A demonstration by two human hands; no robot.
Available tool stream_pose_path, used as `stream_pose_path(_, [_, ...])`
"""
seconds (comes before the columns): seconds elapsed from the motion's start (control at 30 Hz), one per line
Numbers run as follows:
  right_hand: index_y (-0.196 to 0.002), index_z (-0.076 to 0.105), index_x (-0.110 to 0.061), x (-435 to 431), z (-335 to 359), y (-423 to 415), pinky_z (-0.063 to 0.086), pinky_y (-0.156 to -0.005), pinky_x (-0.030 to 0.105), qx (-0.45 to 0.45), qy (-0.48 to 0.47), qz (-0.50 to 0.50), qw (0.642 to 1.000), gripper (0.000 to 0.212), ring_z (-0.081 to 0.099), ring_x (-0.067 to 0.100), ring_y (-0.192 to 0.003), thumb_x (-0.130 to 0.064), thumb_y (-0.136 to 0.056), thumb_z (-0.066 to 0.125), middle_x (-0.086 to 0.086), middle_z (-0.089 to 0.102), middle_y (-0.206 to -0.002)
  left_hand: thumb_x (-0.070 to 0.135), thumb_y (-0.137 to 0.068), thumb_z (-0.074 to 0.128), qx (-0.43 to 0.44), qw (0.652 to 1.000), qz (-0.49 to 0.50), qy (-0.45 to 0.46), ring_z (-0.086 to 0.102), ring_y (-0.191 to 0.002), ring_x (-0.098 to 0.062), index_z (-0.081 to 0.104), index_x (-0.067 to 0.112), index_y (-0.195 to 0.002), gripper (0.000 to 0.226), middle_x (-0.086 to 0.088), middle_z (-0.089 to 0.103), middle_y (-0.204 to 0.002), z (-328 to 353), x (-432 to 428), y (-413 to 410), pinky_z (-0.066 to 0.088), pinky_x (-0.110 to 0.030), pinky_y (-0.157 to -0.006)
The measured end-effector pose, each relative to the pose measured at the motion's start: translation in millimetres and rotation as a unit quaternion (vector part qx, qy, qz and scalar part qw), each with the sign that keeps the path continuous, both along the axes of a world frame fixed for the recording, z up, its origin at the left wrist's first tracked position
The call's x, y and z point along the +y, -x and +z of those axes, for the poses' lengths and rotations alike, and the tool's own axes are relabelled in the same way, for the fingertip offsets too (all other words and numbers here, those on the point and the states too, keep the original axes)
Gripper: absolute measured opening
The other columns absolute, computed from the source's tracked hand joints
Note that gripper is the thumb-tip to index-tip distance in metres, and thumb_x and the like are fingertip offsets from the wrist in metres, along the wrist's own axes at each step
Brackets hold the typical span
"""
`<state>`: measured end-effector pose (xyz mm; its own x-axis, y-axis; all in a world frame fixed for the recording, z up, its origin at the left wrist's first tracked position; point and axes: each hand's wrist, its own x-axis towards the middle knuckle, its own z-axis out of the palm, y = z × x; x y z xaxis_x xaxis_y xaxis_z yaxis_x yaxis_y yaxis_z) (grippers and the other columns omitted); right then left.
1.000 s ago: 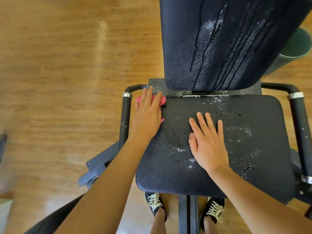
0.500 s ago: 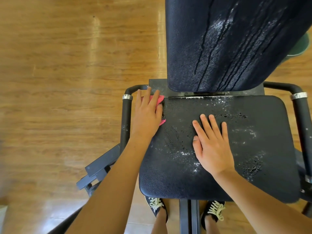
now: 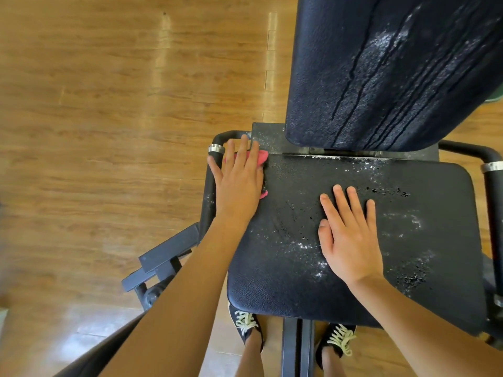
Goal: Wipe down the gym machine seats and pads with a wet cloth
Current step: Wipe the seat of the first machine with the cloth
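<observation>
Over the last second the left hand (image 3: pixel 239 183) has slid a little further onto the small pink cloth (image 3: pixel 261 156). Less of the cloth shows now: only a strip past the fingertips and a scrap by the palm. The hand lies flat with straight fingers, pressing the cloth down rather than gripping it, at the back left corner of the black padded vinyl seat (image 3: pixel 422 240), just beside the black metal handle tube with its silver ring (image 3: pixel 211 186). The right hand (image 3: pixel 348 240) has stayed put, spread flat on the middle of the seat and holding nothing, apparently as a brace. The wipe seems to be working that corner and edge, with most of the seat not yet done. The seat is beaded with water, flecked white, and cracked in patches toward the right. The tall black back pad (image 3: pixel 353 63) above it shows wet streaks running down.
</observation>
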<state>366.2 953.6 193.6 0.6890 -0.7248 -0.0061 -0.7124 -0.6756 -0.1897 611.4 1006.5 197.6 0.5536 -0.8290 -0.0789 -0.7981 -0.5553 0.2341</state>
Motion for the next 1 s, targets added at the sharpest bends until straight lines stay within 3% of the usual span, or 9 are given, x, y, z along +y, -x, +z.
stream_pose_path(0.13, [-0.150, 0.048, -0.011, 0, 1, -1, 0.019, -0.123, 0.065, 0.008, -0.004, 0.001, 1.000, 0.052, 0.025, 0.039, -0.154, -0.029, -0.105, 0.029, 0.017, 0.036, -0.163, 0.026, -0.103, 0.030, 0.033, 0.999, 0.009, 0.032, 0.017, -0.155, -0.027, 0.031, 0.015, -0.158, 0.056, -0.006, 0.029, -0.165, -2, 15, 10, 0.011, -0.070, -0.117])
stream_pose_path(0.33, [-0.152, 0.046, -0.011, 1, 2, 0, 0.019, -0.123, 0.065, 0.013, -0.004, 0.002, 1.000, 0.053, 0.024, 0.038, -0.155, -0.030, -0.106, 0.027, 0.016, 0.035, -0.164, 0.024, -0.104, 0.033, 0.086, 0.993, 0.040, 0.066, 0.012, -0.157, -0.027, 0.029, 0.015, -0.159, 0.056, -0.006, 0.021, -0.168, -1, 57, 35, 0.002, -0.064, -0.117])
stream_pose_path(0.57, [-0.151, 0.047, -0.009, 1, 1, 0, 0.020, -0.122, 0.066, 0.007, 0.006, 0.004, 1.000, 0.052, 0.025, 0.039, -0.154, -0.028, -0.105, 0.030, 0.018, 0.036, -0.163, 0.016, -0.109, 0.036, 0.136, 0.987, 0.042, 0.074, 0.002, -0.157, -0.030, 0.023, 0.013, -0.161, 0.053, -0.010, 0.013, -0.170, 4, 14, 3, 0.009, -0.066, -0.119])
stream_pose_path(0.8, [-0.151, 0.047, -0.010, 1, 1, 0, 0.020, -0.122, 0.065, 0.013, 0.007, 0.005, 1.000, 0.052, 0.024, 0.038, -0.155, -0.029, -0.106, 0.029, 0.017, 0.035, -0.164, 0.007, -0.101, 0.042, 0.125, 0.983, 0.049, 0.121, 0.008, -0.155, -0.041, 0.037, 0.005, -0.154, 0.053, -0.013, 0.025, -0.166, -6, 44, 33, 0.019, -0.063, -0.122])
stream_pose_path(1.0, [-0.151, 0.047, -0.010, 1, 2, 0, 0.020, -0.123, 0.065, 0.007, 0.008, 0.004, 1.000, 0.052, 0.024, 0.038, -0.155, -0.029, -0.106, 0.029, 0.017, 0.035, -0.164, 0.011, -0.104, 0.042, 0.104, 0.989, 0.036, 0.093, 0.006, -0.156, -0.036, 0.034, 0.011, -0.157, 0.053, -0.011, 0.020, -0.168, 1, 47, 27, 0.012, -0.062, -0.121])
